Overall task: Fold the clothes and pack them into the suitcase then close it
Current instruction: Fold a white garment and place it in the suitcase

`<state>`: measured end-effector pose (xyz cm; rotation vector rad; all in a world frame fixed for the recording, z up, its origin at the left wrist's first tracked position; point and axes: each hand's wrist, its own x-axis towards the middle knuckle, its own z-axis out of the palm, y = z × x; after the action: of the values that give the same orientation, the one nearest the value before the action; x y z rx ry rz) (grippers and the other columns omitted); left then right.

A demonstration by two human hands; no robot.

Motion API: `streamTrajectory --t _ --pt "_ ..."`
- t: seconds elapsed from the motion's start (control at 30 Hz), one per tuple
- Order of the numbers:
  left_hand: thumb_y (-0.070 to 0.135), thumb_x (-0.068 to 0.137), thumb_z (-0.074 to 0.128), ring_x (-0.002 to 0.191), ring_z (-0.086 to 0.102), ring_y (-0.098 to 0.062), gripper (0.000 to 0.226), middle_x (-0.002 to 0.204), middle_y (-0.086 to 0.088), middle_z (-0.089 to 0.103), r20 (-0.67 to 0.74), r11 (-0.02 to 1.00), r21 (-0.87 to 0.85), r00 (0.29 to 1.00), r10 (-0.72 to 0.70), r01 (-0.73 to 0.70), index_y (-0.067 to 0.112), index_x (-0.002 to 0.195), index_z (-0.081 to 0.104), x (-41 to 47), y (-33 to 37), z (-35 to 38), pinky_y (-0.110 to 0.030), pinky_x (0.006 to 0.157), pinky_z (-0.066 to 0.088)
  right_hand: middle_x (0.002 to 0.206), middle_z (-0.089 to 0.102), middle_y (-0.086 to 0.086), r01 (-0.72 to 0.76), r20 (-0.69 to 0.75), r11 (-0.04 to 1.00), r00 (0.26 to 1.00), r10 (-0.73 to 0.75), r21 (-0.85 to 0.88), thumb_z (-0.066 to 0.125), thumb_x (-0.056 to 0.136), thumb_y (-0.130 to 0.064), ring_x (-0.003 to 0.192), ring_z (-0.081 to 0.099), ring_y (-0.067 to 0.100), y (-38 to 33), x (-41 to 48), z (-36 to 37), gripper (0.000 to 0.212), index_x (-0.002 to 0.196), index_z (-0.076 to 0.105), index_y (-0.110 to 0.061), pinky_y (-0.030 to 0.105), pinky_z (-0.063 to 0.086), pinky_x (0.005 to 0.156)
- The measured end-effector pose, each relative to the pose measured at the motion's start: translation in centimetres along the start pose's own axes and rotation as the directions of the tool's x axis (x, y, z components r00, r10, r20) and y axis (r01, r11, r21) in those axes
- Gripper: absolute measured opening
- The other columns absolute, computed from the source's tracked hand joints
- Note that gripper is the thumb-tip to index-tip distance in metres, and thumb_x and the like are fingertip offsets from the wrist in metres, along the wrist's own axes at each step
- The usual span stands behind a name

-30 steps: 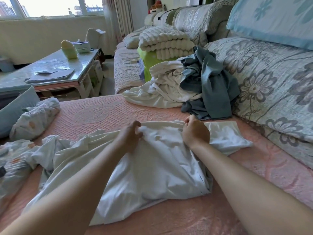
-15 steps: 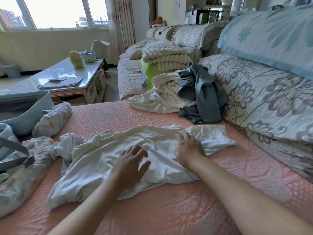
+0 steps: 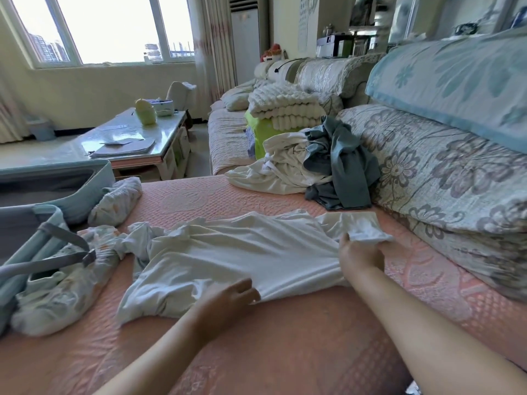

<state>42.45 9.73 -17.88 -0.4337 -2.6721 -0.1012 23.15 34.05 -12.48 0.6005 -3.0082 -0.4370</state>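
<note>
Pink sofa: your left hand lies flat on the white shirt, right hand pinches its sleeve; one-o'clock pile awaits folding, nine-o'clock suitcase open.

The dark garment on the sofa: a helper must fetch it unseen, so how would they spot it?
On the pink sofa seat, a crumpled heap of clothes lies against the floral back cushion. The garment is the heap's only dark grey-green piece, on the side nearest that cushion; the rest is white.
</note>
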Motion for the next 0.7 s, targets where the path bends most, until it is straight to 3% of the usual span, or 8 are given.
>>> streamTrajectory --t 0.1,0.23,0.33,0.47,0.53,0.6,0.67,0.7 --pt "0.027 0.093 0.052 0.064 0.056 -0.009 0.013 0.092 0.01 0.053 0.102 0.995 -0.097 0.994 0.026 -0.016 0.029 0.103 0.061 -0.3 1.8 0.2 -0.025 0.052 0.044 0.134 0.053 0.014 0.046 0.024 0.997 0.999 -0.044 -0.066 0.042 0.098 -0.011 0.115 0.058 0.029 -0.8 -0.2 0.1 0.054 0.15 0.027 -0.011 0.036 0.05 0.077" --pt "0.033 0.091 0.055 0.077 0.059 -0.005 0.026 0.103 0.013 0.059 0.125 0.97 -0.211 0.988 -0.095 0.12 0.028 0.116 0.058 -0.7 1.7 -0.8 -0.022 0.063 0.046 0.156 0.026 0.01 0.451 -0.08 0.892 0.891 -0.447 0.041 0.043 0.091 -0.004 0.14 0.031 0.033 -4.4 -1.6 -0.9 0.066 0.152 0.028 -0.026 0.045 0.029 0.114" --pt "0.029 0.094 0.048 0.072 0.056 -0.006 0.02 0.099 0.011 0.061 0.018 0.952 -0.182 0.968 -0.249 0.248 0.025 0.108 0.061 -1.7 0.4 -1.5 -0.018 0.062 0.043 0.15 0.036 0.004 0.52 0.08 0.825 0.833 -0.547 0.223 0.048 0.09 -0.004 0.133 0.044 0.032 -7.1 -2.6 -1.9 0.062 0.144 0.041 -0.033 0.044 0.041 0.108" --pt "0.005 0.082 0.047 0.089 0.062 -0.024 0.028 0.098 -0.001 0.063 -0.15 0.902 0.11 0.904 -0.399 0.417 0.02 0.101 0.061 -4.7 -4.0 -3.8 -0.034 0.074 0.053 0.138 0.049 0.006 0.544 0.054 0.823 0.828 -0.558 0.164 0.045 0.095 -0.012 0.121 0.054 0.031 -10.1 -2.5 -3.2 0.044 0.135 0.052 -0.027 0.04 0.046 0.096" --pt "0.001 0.082 0.054 0.096 0.06 -0.033 0.027 0.102 -0.007 0.06 -0.197 0.73 0.142 0.742 -0.641 0.669 0.015 0.105 0.06 -6.4 -5.8 -5.3 -0.043 0.082 0.05 0.146 0.043 0.002 0.559 0.025 0.791 0.813 -0.582 0.249 0.044 0.097 -0.015 0.129 0.05 0.029 -11.8 -2.7 -4.3 0.05 0.144 0.045 -0.031 0.04 0.045 0.101" --pt "0.017 0.09 0.055 0.112 0.051 -0.035 0.024 0.117 -0.012 0.055 -0.159 0.414 0.079 0.421 -0.893 0.907 0.013 0.114 0.054 -7.9 -6.2 -6.5 -0.046 0.094 0.042 0.147 0.042 0.0 0.585 -0.001 0.742 0.785 -0.619 0.326 0.047 0.098 -0.024 0.131 0.047 0.027 -13.9 -3.3 -5.1 0.047 0.144 0.046 -0.034 0.039 0.044 0.103" --pt "0.039 0.096 0.046 0.124 0.046 -0.034 0.038 0.131 -0.015 0.052 0.002 0.159 0.114 0.16 -0.987 0.981 0.012 0.122 0.053 -9.3 -6.4 -6.9 -0.044 0.102 0.037 0.14 0.046 -0.001 0.628 -0.024 0.69 0.746 -0.666 0.359 0.052 0.097 -0.036 0.129 0.048 0.025 -16.0 -4.2 -5.7 0.043 0.139 0.051 -0.035 0.037 0.043 0.102" --pt "0.043 0.095 0.046 0.122 0.049 -0.034 0.041 0.13 -0.015 0.056 0.048 0.114 0.112 0.109 -0.993 0.987 0.013 0.12 0.058 -10.0 -6.6 -6.8 -0.041 0.101 0.04 0.138 0.048 0.0 0.642 -0.028 0.662 0.726 -0.687 0.387 0.054 0.094 -0.042 0.127 0.05 0.025 -17.1 -4.8 -5.8 0.044 0.138 0.053 -0.035 0.036 0.043 0.102"
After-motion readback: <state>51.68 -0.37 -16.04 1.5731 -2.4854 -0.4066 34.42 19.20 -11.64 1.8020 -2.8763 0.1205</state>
